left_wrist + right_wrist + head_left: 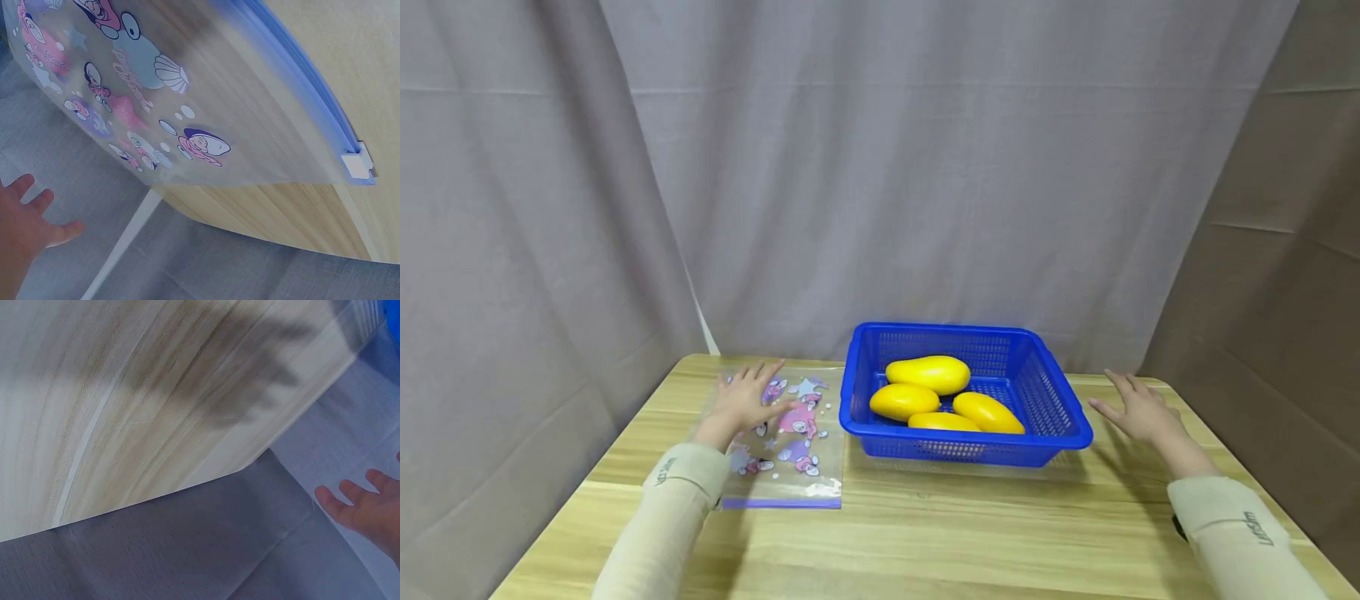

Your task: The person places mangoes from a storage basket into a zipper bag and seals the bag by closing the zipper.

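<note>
A clear zip bag point(805, 479) printed with pink and purple sea cartoons lies flat on the table, its purple zip edge toward me. Over its left part hovers my left hand point(747, 406), fingers spread and holding nothing. In the left wrist view the bag point(250, 125) shows a white slider point(358, 164) on its zip, with the hand point(25, 225) off to one side. Several yellow mangoes point(928, 373) lie in a blue basket point(1052, 435) right of the bag. My right hand point(1142, 411), fingers spread, is raised to the basket's right, apart from it.
The wooden table point(925, 533) carries the basket and bag. Grey curtain cloth point(925, 167) hangs behind it and at the left, with a browner cloth point(1270, 317) at the right. The right hand's shadow falls on the tabletop point(156, 425) in the right wrist view.
</note>
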`<act>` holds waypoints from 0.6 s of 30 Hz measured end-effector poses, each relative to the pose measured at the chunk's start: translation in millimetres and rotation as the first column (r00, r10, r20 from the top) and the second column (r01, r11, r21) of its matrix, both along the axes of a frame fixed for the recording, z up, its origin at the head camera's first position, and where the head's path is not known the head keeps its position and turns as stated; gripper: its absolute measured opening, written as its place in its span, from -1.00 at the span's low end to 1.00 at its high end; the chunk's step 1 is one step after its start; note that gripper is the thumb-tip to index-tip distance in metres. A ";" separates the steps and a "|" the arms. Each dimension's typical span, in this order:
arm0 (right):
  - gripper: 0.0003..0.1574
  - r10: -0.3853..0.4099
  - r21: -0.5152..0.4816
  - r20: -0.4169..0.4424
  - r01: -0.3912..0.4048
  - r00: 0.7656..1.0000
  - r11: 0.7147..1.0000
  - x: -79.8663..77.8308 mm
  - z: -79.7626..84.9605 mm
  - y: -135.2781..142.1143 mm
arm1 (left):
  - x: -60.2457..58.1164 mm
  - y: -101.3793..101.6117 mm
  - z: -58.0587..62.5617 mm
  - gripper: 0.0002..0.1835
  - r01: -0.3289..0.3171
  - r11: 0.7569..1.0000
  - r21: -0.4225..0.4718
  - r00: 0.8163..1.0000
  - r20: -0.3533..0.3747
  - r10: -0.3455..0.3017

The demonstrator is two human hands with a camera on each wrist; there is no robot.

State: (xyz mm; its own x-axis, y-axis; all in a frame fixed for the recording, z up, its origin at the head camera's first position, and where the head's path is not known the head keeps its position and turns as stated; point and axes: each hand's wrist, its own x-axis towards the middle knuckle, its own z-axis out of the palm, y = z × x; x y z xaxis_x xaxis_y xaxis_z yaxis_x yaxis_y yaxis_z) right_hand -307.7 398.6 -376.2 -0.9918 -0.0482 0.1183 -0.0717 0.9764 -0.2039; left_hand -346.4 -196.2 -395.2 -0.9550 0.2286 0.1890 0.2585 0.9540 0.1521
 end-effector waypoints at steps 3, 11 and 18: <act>0.04 -0.008 0.001 -0.008 0.008 1.000 1.000 1.2 0.7 1.3 | -1.1 0.2 2.6 -0.12 0.008 1.000 -0.011 1.000 -0.004 -0.008; 0.01 -0.005 -0.010 -0.052 0.004 0.999 1.000 1.5 2.8 -0.5 | -0.1 -1.7 4.9 -0.18 0.010 1.000 0.004 1.000 0.017 -0.010; -0.07 0.007 -0.030 -0.100 -0.010 0.995 0.999 2.9 2.1 -3.1 | 1.8 -4.5 0.8 -0.23 0.014 1.000 0.026 0.999 0.037 -0.015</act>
State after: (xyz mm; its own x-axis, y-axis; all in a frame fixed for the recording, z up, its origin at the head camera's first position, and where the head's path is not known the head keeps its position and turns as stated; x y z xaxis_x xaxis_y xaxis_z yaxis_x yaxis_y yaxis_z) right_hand -304.8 395.5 -374.1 -0.9745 -0.0519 0.2181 -0.1019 0.9690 -0.2249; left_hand -344.6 -200.7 -394.4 -0.9582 0.2379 0.1591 0.2657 0.9459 0.1860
